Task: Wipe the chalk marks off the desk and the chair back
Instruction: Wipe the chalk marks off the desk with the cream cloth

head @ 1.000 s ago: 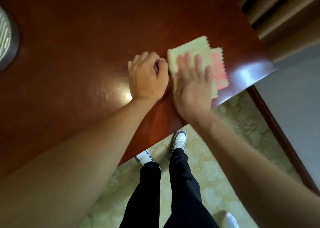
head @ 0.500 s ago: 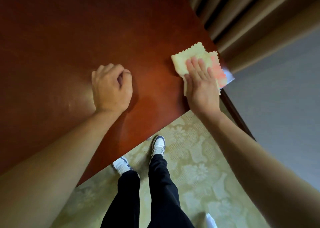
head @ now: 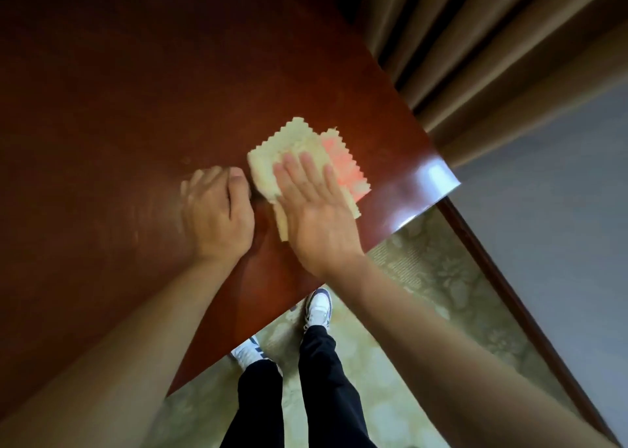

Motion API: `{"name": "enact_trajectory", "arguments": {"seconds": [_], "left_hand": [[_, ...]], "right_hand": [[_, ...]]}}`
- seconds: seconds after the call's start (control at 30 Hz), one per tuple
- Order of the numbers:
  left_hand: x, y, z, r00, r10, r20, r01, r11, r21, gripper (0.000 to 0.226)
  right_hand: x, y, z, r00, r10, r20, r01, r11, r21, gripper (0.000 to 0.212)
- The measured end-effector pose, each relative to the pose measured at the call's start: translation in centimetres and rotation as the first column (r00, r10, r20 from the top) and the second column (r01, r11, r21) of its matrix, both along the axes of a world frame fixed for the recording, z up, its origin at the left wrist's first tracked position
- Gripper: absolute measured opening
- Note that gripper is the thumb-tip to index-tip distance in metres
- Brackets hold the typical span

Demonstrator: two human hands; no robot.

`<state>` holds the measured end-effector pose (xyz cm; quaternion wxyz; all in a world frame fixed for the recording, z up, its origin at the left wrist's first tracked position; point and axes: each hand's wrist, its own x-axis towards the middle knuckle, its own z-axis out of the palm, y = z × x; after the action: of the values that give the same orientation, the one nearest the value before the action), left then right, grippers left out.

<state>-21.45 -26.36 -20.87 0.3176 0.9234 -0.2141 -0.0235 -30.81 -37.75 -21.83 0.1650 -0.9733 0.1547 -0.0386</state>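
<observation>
Right hand [head: 316, 216] flat, fingers straight, pressing yellow-pink cloth [head: 299, 155] onto red-brown surface [head: 136, 107] at frame centre, left hand [head: 217, 213] curled into empty fist just beside it

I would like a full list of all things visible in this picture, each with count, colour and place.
glossy wooden desk: one, reddish-brown, fills the upper left
zigzag-edged wiping cloth: one, pale yellow with a pink patch, on the desk near its right corner
pleated curtain: one, brown, upper right
patterned carpet: one, pale green, below the desk
sneakers: two, white with dark trim, on the carpet
trousers: one pair, black, bottom centre
left hand: curled, resting on the desk
right hand: flat, fingers pressing the cloth
</observation>
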Motion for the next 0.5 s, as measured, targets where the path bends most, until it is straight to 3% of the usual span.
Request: {"name": "enact_trajectory", "arguments": {"seconds": [0.07,0.17,0.23,0.33,0.4,0.5], "left_hand": [[0.0,0.0,0.0,1.0,-0.003,-0.025,0.003,1.0,0.016,0.045],[-0.2,0.0,0.0,1.0,-0.013,-0.013,0.013,0.999,0.047,0.044],[-0.2,-0.1,0.1,1.0,-0.012,-0.018,0.013,0.999,0.05,0.04],[-0.1,-0.2,0.1,0.999,0.011,-0.034,-0.009,0.999,0.039,0.04],[-0.1,-0.1,-0.2,1.0,0.019,-0.004,-0.019,1.0,0.016,0.042],[-0.2,0.0,-0.3,0.999,0.02,0.035,-0.019,1.0,-0.018,0.039]], "right_hand": [[-2.0,-4.5,0.1,0.986,-0.167,-0.001,0.167,0.986,0.008,0.043],[-4.2,-11.8,1.4,0.877,-0.472,-0.085,0.474,0.881,-0.001,0.043],[-3.8,-12.1,2.5,0.852,-0.522,-0.036,0.523,0.853,0.002,0.039],[-2.0,-5.3,2.1,0.97,-0.223,0.095,0.226,0.974,-0.029,0.043],[-1.3,-0.1,1.0,0.998,-0.038,0.041,0.038,0.999,-0.009,0.042],[0.7,2.0,0.0,1.0,-0.005,0.024,0.005,1.0,0.001,0.043]]}}
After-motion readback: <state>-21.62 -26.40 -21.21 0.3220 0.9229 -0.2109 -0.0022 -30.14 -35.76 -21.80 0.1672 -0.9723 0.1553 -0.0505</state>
